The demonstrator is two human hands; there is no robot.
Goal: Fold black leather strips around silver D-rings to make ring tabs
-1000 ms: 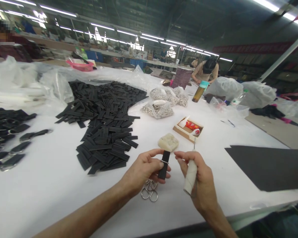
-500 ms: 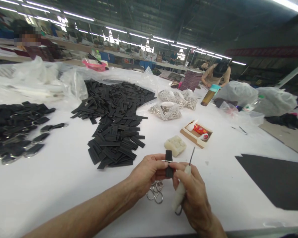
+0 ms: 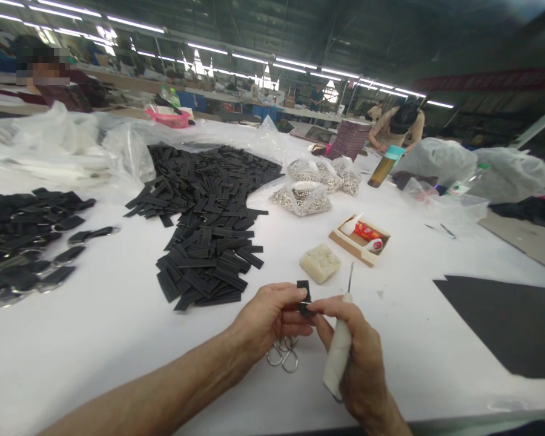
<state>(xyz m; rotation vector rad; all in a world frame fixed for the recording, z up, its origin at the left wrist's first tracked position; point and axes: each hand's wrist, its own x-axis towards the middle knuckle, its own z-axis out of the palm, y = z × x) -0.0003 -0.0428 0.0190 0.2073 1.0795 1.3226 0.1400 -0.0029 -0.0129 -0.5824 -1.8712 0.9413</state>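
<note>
My left hand [image 3: 272, 312] pinches a short black strap [image 3: 303, 292] between thumb and fingers. A thin line of metal crosses the strap, part of a ring mostly hidden by the fingers. My right hand [image 3: 361, 345] grips an awl [image 3: 338, 357] by its pale wrapped handle, the thin metal shaft pointing up and away. The index finger and thumb of that same hand touch the strap's lower end. Just below my left hand lie several loose metal rings [image 3: 282, 354]. A pale, pitted block of what looks like wax [image 3: 320, 264] sits beyond both hands.
A large heap of black strips [image 3: 204, 260] covers the table's middle left. Black straps with rings [image 3: 27, 254] are piled far left. Bags of metal rings [image 3: 302, 198], a small cardboard box [image 3: 355, 245], a bottle [image 3: 384, 166] and black sheets [image 3: 495, 327] lie around. Another person [image 3: 397, 127] works beyond.
The strap's lower part now looks shorter, folded up toward the metal line. My left thumb has shifted up onto the strap. The awl has turned more upright in my right hand.
</note>
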